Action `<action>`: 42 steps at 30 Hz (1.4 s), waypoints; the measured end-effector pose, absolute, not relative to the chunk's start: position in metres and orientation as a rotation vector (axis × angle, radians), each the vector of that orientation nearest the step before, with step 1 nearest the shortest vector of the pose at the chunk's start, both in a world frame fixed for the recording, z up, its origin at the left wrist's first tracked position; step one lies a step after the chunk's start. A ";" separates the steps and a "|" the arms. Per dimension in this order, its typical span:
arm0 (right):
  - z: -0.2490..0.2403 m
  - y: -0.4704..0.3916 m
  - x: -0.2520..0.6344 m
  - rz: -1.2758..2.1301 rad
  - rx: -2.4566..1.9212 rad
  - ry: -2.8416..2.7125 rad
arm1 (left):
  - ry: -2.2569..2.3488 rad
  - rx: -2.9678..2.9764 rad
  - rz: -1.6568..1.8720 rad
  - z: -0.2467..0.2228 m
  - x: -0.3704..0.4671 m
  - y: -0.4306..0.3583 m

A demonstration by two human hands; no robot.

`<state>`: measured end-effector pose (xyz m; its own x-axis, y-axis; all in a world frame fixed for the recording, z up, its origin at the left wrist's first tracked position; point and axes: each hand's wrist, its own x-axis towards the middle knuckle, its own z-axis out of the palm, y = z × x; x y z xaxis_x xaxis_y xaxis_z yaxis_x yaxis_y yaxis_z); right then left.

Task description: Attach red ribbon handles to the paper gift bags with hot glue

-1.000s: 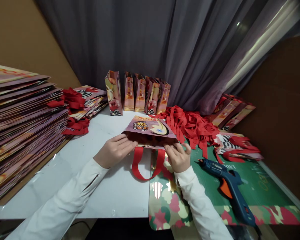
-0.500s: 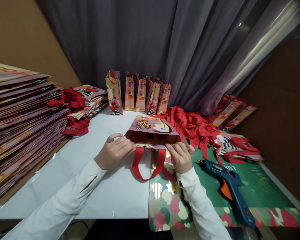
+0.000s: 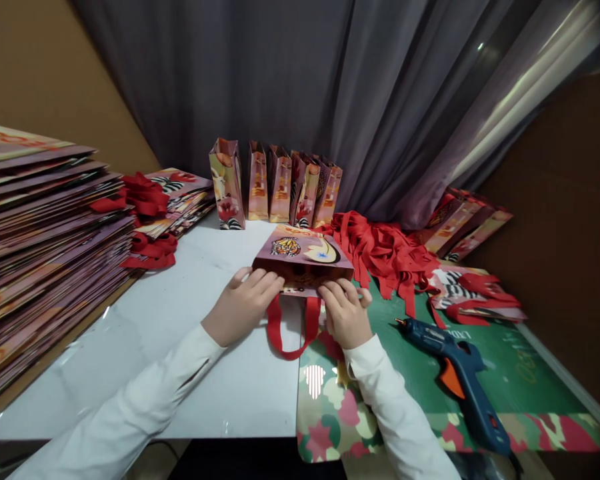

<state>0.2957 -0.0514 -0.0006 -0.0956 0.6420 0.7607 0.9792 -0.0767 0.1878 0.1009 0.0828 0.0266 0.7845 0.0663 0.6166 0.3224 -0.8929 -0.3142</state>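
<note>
Red ribbons [image 3: 380, 253] and a glue gun [image 3: 470, 373] lie near the paper bag [image 3: 307, 248] both hands [image 3: 243, 303] [image 3: 347, 315] hold.

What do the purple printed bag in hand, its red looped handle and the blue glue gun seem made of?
Purple printed bag: probably thin card, smooth, crisp-edged; gloss unclear.
Red looped handle: likely matte ribbon fabric, bending softly.
Blue glue gun: apparently satin moulded plastic, smoothly rounded.
</note>
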 end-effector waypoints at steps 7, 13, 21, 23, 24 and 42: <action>-0.011 -0.042 0.272 -0.927 -1.921 -1.823 | -0.299 -2.669 -0.767 0.006 0.121 0.065; -0.016 -0.038 0.263 -0.930 -2.011 -1.773 | -0.376 -2.733 -0.710 0.002 0.121 0.061; -0.016 -0.041 0.279 -0.994 -1.857 -1.707 | -0.382 -2.834 -0.698 0.011 0.110 0.076; -0.013 -0.042 0.281 -1.020 -1.838 -1.722 | -0.362 -2.820 -0.715 0.012 0.109 0.080; -0.012 -0.042 0.282 -1.039 -1.829 -1.727 | -0.360 -2.813 -0.729 0.013 0.108 0.081; -0.003 -0.052 0.292 -1.231 -1.681 -1.720 | -0.019 -2.540 -1.042 0.036 0.090 0.093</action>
<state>0.2917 -0.0518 -0.0030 -0.1672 0.5602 0.8113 0.9486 -0.1328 0.2872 0.0901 0.0935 0.0360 0.7230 -0.1343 0.6777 0.1587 -0.9224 -0.3521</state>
